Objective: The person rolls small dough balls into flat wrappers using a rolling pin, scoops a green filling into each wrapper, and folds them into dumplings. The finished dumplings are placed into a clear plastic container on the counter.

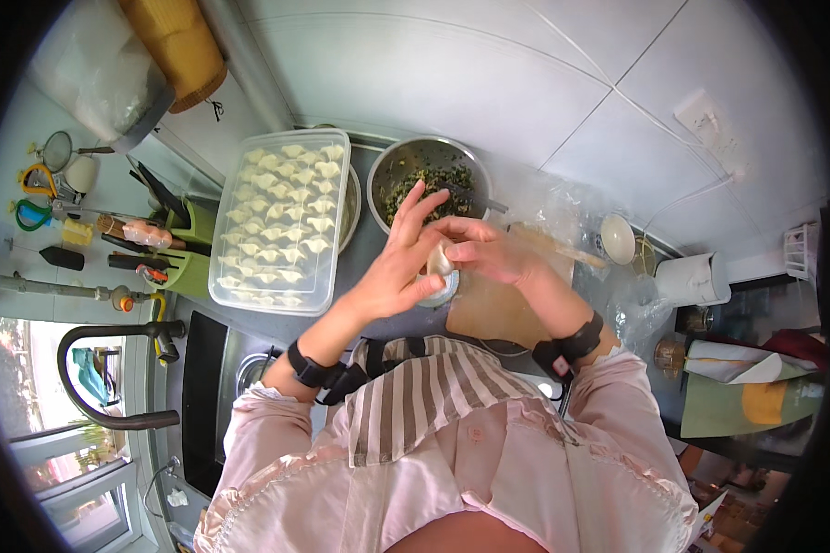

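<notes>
A folded dumpling (440, 257) of pale dough is pinched between my two hands above the counter. My left hand (401, 259) supports it from the left, with thumb below and some fingers spread upward. The fingertips of my right hand (491, 250) press on its right edge. Behind my hands is a steel bowl (380, 155) of chopped green filling (429, 190), with a dark utensil handle (487, 202) leaning over its rim. A small light-blue dish (439, 296) shows partly beneath my hands. To the left, rows of shaped dumplings (277, 221) fill a clear plastic box (214, 290).
A wooden cutting board (498, 318) lies under my right forearm, with a rolling pin (567, 249) at its back. Clear plastic film (546, 197), a white bowl (617, 238) and a paper roll (688, 280) stand farther right. The sink (238, 345) and black faucet (121, 418) are at left.
</notes>
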